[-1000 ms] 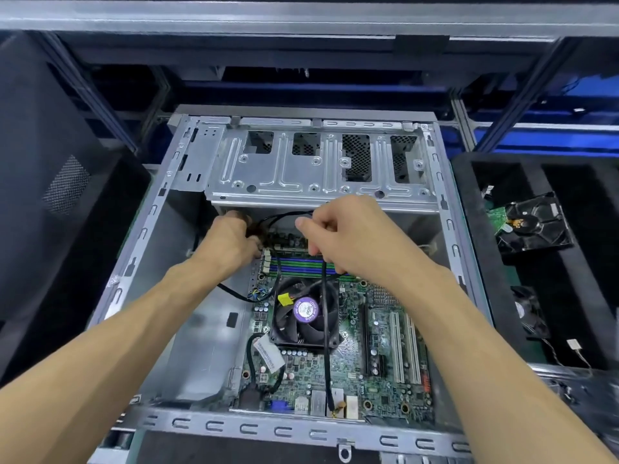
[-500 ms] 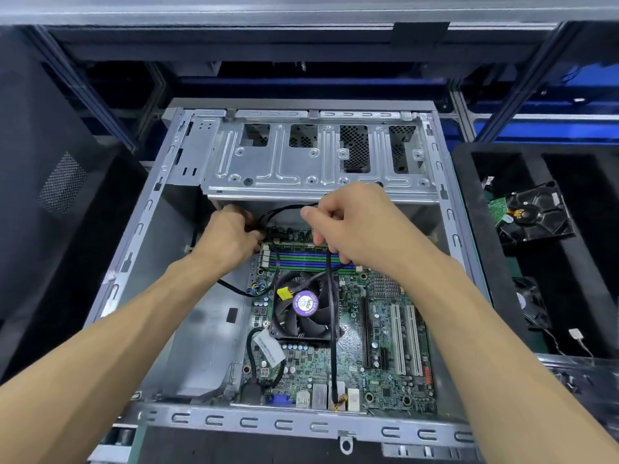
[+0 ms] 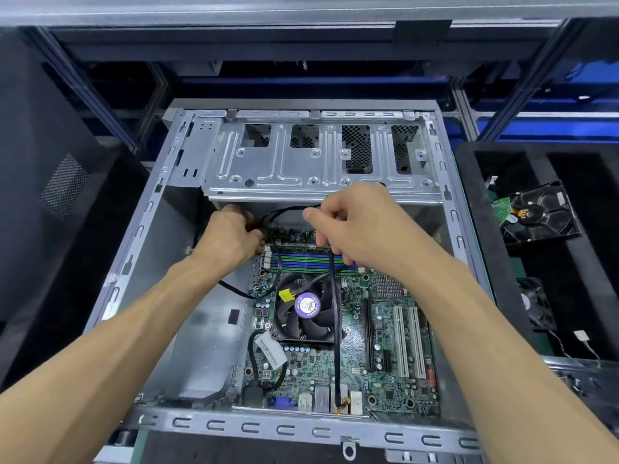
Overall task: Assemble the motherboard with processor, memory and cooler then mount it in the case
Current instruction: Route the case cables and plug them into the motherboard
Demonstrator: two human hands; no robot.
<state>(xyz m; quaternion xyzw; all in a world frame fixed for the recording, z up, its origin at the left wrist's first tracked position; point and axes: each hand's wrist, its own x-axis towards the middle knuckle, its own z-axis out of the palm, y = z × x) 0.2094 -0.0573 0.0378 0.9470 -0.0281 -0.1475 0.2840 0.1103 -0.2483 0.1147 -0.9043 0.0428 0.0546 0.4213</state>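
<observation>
I am looking down into the open metal case (image 3: 214, 333), which fills the middle of the frame. The motherboard (image 3: 378, 360) lies flat inside it, in the lower centre and right, with the cooler (image 3: 306, 308) seated on it at mid-frame and the memory sticks (image 3: 308, 261) in their slots just above the cooler.

My right hand (image 3: 361, 226), at centre and slightly above, has its fingers curled and pinches a thin black cable (image 3: 336, 336) between thumb and forefinger. That cable hangs down across the cooler to the lower edge of the board, and a loop of it arches left toward my other hand.

My left hand (image 3: 229, 236), at centre left, reaches under the drive cage (image 3: 301, 162) at the upper edge of the board. Its fingers are curled inward, but their tips are hidden behind the hand, so I cannot tell what they hold, if anything.

A yellow connector (image 3: 285, 295) sits on the upper left of the cooler. At the right edge of the frame, a bare hard drive (image 3: 536, 212) rests in a black foam tray (image 3: 469, 209), with a spare fan (image 3: 536, 304) below it.
</observation>
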